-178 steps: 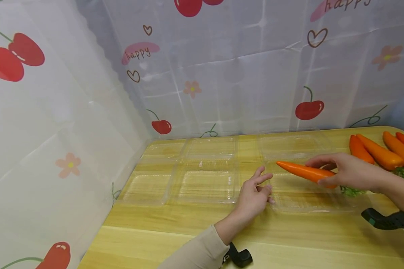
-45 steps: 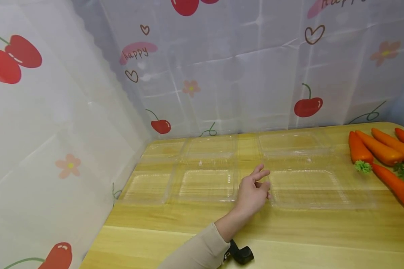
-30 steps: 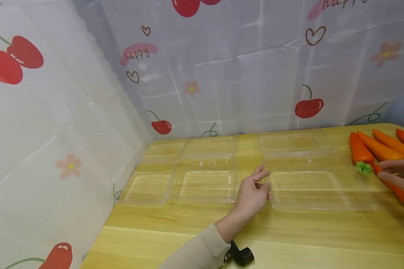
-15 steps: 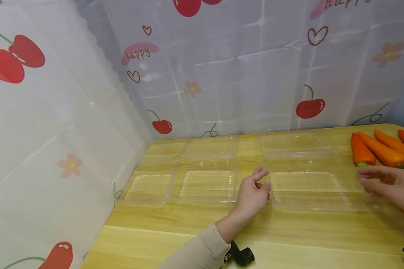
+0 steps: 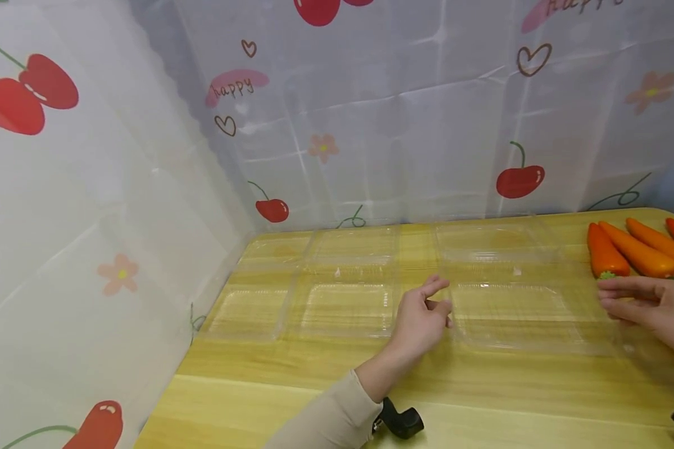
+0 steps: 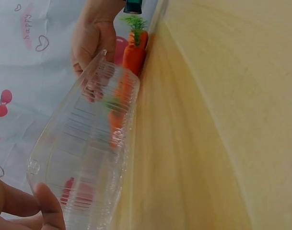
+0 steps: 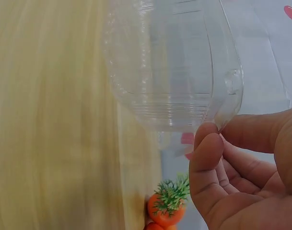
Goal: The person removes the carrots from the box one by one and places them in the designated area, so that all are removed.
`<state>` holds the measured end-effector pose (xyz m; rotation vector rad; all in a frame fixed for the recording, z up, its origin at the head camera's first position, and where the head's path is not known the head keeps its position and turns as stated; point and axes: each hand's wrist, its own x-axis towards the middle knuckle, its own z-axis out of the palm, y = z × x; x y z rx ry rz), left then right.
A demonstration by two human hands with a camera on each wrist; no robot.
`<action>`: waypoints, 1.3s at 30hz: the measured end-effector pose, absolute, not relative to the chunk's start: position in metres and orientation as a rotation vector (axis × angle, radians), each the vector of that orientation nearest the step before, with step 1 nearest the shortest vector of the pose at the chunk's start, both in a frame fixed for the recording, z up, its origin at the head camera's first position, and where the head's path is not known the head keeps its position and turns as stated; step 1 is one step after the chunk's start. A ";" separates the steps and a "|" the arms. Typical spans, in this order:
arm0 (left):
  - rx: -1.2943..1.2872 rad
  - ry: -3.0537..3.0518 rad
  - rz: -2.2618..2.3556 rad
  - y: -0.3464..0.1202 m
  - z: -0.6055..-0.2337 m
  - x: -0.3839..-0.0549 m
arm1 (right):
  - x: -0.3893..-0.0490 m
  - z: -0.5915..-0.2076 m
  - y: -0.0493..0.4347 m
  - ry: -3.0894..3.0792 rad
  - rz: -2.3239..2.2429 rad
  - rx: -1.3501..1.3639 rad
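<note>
A clear plastic container [image 5: 517, 346] with a raised lid part [image 5: 483, 240] behind it sits in front of me, with only the table's grain showing through it. My left hand [image 5: 418, 324] holds its left rim; in the left wrist view, fingers [image 6: 51, 206] lie at that rim. At the opposite end, my right hand [image 5: 659, 312] pinches the rim, the thumb and finger meeting on the edge in the right wrist view. Several orange carrots [image 5: 640, 252] with green tops lie just beyond my right hand, one of them mostly hidden by it.
Two more clear containers, a middle one [image 5: 345, 337] and a left one [image 5: 241, 337], stand open on the wooden table [image 5: 269, 386]. A cherry-print cloth [image 5: 371, 125] hangs behind the table and along its left side.
Earlier my right hand held a carrot over the container; that carrot then lay at the right. Since then, my right hand has come left to the container's right rim. My left hand stays put.
</note>
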<state>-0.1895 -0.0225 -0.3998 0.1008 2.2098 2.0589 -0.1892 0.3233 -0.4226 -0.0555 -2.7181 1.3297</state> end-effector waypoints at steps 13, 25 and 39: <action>0.193 2.284 1.917 -0.046 -0.382 -0.201 | -0.192 -0.418 0.307 -2.768 1.353 -0.080; 0.211 2.372 1.827 -0.072 -0.384 -0.212 | -0.195 -0.415 0.286 -2.842 1.354 -0.003; 0.174 2.428 1.761 -0.095 -0.380 -0.214 | -0.199 -0.412 0.264 -2.846 1.396 0.016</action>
